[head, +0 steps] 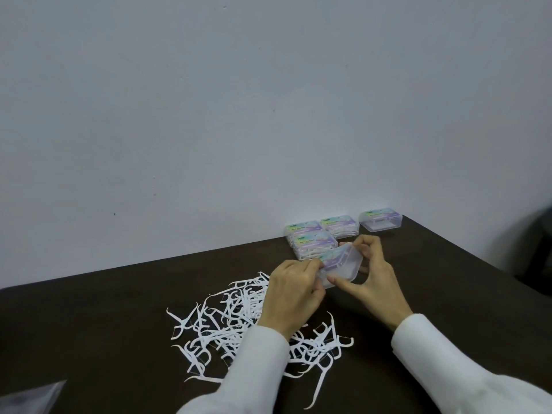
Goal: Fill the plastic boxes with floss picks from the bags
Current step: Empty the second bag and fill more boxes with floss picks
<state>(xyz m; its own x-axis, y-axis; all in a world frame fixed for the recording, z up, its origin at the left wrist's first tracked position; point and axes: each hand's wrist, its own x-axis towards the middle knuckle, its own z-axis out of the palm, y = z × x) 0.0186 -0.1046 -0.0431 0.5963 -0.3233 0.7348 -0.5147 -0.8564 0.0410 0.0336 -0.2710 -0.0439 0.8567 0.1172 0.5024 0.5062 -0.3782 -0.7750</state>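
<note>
Clear plastic box [339, 265], held just above the worktop [119, 309] beside the loose floss picks [227, 321], pinched by left hand [294, 291] and right hand [370, 274]; judged light, thin-walled, slippery: grip by its edges.

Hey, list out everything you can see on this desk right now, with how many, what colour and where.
held box: one, clear plastic with a pastel label, tilted above the table between both hands
filled boxes: three, clear with pastel labels, white picks inside, clustered by the wall
separate box: one, clear, looks empty, far right by the wall
floss picks: a loose pile, too many to count, white, near centre of the table
bag: one corner showing, clear plastic, bottom left
table: one, dark brown
wall: pale grey, behind the table
left hand: white sleeve, grips the held box's near left edge
right hand: white sleeve, pinches its right side
</note>
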